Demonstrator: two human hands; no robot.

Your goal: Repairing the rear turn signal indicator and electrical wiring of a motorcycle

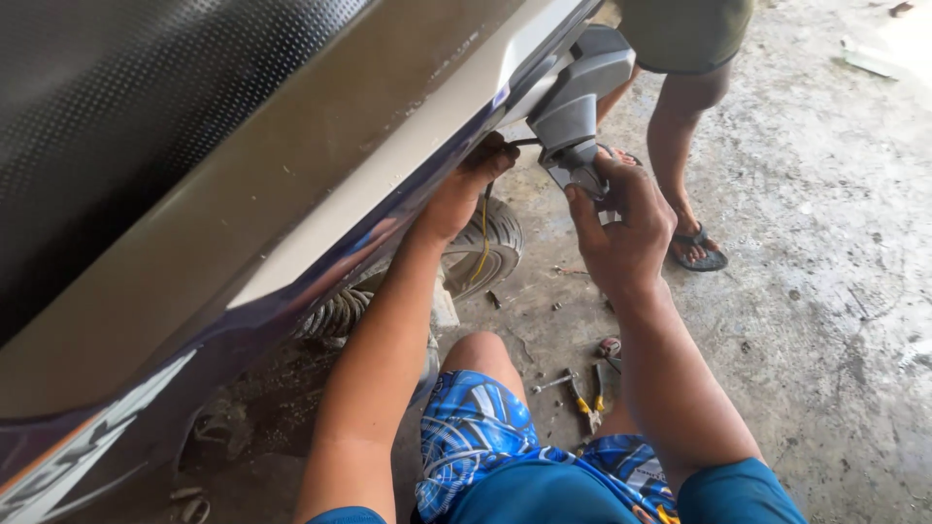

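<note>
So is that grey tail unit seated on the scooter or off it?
Off: grey tail unit hangs clear of the scooter body, right hand gripping it.

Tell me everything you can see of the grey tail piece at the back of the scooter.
The grey tail piece looks like moulded plastic, matt, angular, with a broad upper block narrowing to a darker lower tab. It juts from the rear end of the scooter body, above the rear tyre. The right hand grips its lower tab with fingers and thumb; the left hand reaches under the body just beside it, near a thin yellow wire hanging down. Whether it is fully fixed cannot be told.
</note>
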